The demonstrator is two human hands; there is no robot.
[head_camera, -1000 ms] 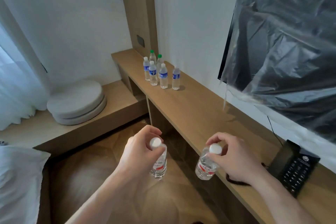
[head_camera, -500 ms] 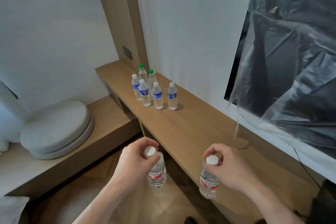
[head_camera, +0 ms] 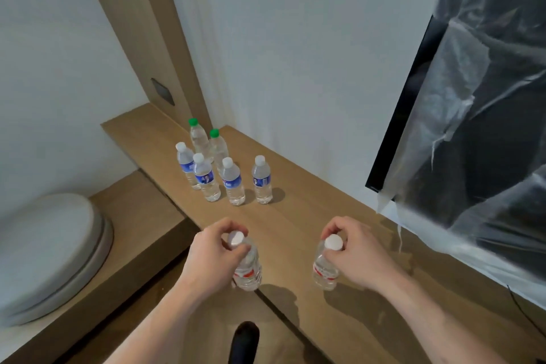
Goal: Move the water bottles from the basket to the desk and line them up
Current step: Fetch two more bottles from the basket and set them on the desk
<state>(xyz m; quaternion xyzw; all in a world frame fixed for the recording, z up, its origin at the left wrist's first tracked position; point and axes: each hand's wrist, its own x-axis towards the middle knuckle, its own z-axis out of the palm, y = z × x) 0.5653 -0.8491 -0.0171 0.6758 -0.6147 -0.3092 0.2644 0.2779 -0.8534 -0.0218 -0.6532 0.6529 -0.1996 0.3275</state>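
We've got one red-label water bottle [head_camera: 247, 270] in our left hand [head_camera: 213, 257], fingers curled round its neck just under the white cap, and it hangs right at the front edge of the wooden desk [head_camera: 298, 216]. Our right hand [head_camera: 359, 254] pinches the neck of a second red-label bottle [head_camera: 325, 270] the same way, over the desktop; can't tell if its base touches the wood. Further back on the desk stand six more bottles: four blue-label ones [head_camera: 233, 182] in a loose row, and two green-capped ones [head_camera: 218, 146] behind them near the wall. A plastic-wrapped TV [head_camera: 472, 103] sits to the right.
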